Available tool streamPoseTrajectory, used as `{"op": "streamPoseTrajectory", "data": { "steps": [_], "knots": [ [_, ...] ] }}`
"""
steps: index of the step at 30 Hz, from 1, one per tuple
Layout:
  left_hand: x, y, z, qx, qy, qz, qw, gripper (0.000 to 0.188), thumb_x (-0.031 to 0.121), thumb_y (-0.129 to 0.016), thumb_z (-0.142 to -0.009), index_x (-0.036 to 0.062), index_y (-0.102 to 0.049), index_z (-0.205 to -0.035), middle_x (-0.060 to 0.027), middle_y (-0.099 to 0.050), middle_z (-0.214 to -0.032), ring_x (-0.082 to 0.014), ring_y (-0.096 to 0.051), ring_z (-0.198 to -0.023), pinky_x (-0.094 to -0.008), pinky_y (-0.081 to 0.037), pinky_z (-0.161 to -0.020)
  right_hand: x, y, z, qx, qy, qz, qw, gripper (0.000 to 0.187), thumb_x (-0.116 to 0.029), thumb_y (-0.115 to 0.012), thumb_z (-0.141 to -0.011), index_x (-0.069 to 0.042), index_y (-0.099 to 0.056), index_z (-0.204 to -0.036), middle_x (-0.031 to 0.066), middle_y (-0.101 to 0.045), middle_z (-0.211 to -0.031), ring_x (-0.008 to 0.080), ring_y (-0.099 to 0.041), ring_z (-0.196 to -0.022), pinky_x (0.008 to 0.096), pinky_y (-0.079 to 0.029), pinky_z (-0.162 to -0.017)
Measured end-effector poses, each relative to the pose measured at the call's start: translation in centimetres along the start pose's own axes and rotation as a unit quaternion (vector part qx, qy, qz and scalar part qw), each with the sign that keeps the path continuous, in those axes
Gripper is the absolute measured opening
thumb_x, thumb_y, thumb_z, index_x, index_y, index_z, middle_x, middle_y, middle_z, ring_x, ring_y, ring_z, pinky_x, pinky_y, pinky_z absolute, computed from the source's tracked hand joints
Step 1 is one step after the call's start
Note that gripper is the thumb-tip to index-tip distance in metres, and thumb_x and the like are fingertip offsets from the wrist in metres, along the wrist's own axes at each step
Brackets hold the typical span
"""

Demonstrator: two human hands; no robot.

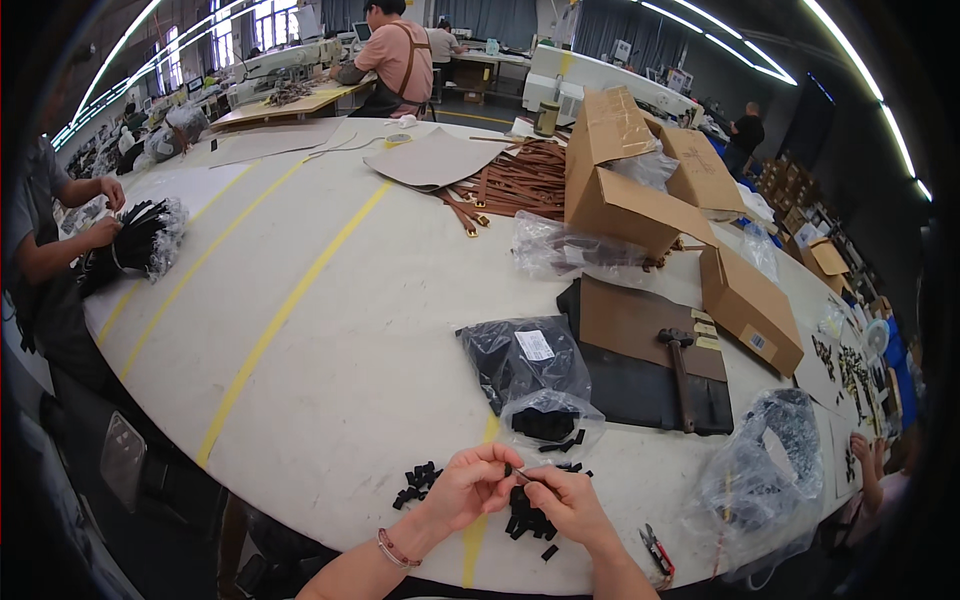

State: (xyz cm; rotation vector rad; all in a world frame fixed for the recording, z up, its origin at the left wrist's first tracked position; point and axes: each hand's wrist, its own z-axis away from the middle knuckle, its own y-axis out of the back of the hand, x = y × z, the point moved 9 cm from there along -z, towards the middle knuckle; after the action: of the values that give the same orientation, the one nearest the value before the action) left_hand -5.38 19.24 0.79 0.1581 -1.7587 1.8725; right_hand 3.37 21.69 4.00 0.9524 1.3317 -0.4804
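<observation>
My left hand (468,492) and my right hand (570,508) meet near the table's front edge. Both are closed in a pinch on one small black piece (517,472), perhaps a short strip or loop; its exact kind is too small to make out. Left of my left hand lies a loose group of short black pieces (415,484). More black pieces (528,522) are heaped between and below my hands. Just beyond, a clear plastic bag (590,428) lies with its mouth towards me and similar black pieces inside. Thread snips (656,551) with red on the handles rest right of my right forearm.
A hammer (682,385) lies on dark and brown sheets (640,315), beside a labelled bag (480,355). Cardboard boxes (755,310), brown straps (525,180) and a clear bag (765,465) stand around. At left, a co-worker's hands (103,232) hold a black bundle.
</observation>
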Motion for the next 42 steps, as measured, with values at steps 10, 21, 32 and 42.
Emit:
{"op": "streamPoseTrajectory", "data": {
  "steps": [10, 21, 32, 42],
  "knots": [
    [-0.1, -0.2, 0.3, 0.006, 0.014, -0.01, 1.0, 0.016, 0.001, -0.042, -0.075, -0.0029, -0.053, -0.086, -0.0102, -0.052, -0.06, -0.0123, -0.04, -0.036, -0.0228, -0.032, -0.035, 0.0, 0.0, 0.4, -0.025, -0.01, -0.011, 1.0, 0.019, -0.01, -0.056, -0.078, -0.001, -0.059, -0.094, 0.0022, -0.052, -0.058, 0.0047, -0.043, -0.05, 0.0194, -0.034, -0.045],
    [-1.2, -0.1, 0.4, -0.005, 0.101, 0.001, 0.995, 0.014, 0.002, -0.041, -0.074, -0.0019, -0.052, -0.08, -0.006, -0.049, -0.054, -0.0077, -0.035, -0.033, -0.018, -0.029, -0.032, 0.1, -0.9, 0.3, -0.14, -0.054, -0.046, 0.988, 0.019, -0.013, -0.053, -0.081, -0.002, -0.059, -0.094, 0.001, -0.053, -0.058, 0.0056, -0.045, -0.051, 0.0204, -0.036, -0.046],
    [-0.4, 0.7, 0.3, 0.079, -0.002, -0.133, 0.988, 0.016, -0.001, -0.04, -0.075, -0.0035, -0.054, -0.083, -0.0063, -0.053, -0.056, -0.0081, -0.042, -0.035, -0.0179, -0.032, -0.033, -2.0, 0.4, 0.2, -0.011, 0.1, 0.162, 0.982, 0.011, -0.012, -0.057, -0.076, -0.006, -0.06, -0.085, 0.006, -0.057, -0.062, 0.0178, -0.053, -0.048, 0.0253, -0.04, -0.045],
    [2.4, -6.0, 4.0, 0.008, -0.442, -0.594, 0.672, 0.01, 0.001, -0.054, -0.07, 0.0014, -0.054, -0.08, -0.0081, -0.055, -0.06, -0.0139, -0.051, -0.045, -0.0236, -0.041, -0.043, -3.5, 1.8, 0.8, 0.172, 0.182, 0.267, 0.93, 0.011, -0.009, -0.059, -0.073, -0.004, -0.058, -0.083, 0.0078, -0.056, -0.061, 0.0207, -0.053, -0.046, 0.0285, -0.04, -0.041]
  ]
}}
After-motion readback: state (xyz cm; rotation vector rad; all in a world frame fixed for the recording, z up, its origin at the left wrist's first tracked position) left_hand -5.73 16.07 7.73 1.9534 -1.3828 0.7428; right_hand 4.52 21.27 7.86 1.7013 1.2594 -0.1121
